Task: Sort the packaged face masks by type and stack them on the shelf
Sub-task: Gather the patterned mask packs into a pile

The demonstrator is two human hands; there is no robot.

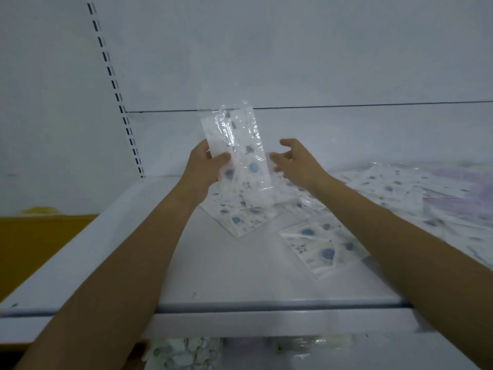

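Observation:
My left hand (pixel 205 162) grips a packaged face mask (pixel 237 145), a clear wrapper with blue dots, held upright above the white shelf (pixel 226 268). Its thumb lies across the wrapper's front. My right hand (pixel 293 160) hovers just right of the package, fingers loosely curled and holding nothing. Under the held package lies a small stack of the same blue-dotted masks (pixel 240 217). Another blue-dotted package (pixel 320 247) lies nearer the shelf's front, partly under my right forearm.
A loose spread of blue-dotted and purple-tinted packages (pixel 426 193) covers the shelf's right side. The shelf's back panel (pixel 293 62) and a slotted upright (pixel 117 94) stand behind. More packaged masks (pixel 184 353) show on the shelf below. A yellow surface (pixel 34 236) lies left.

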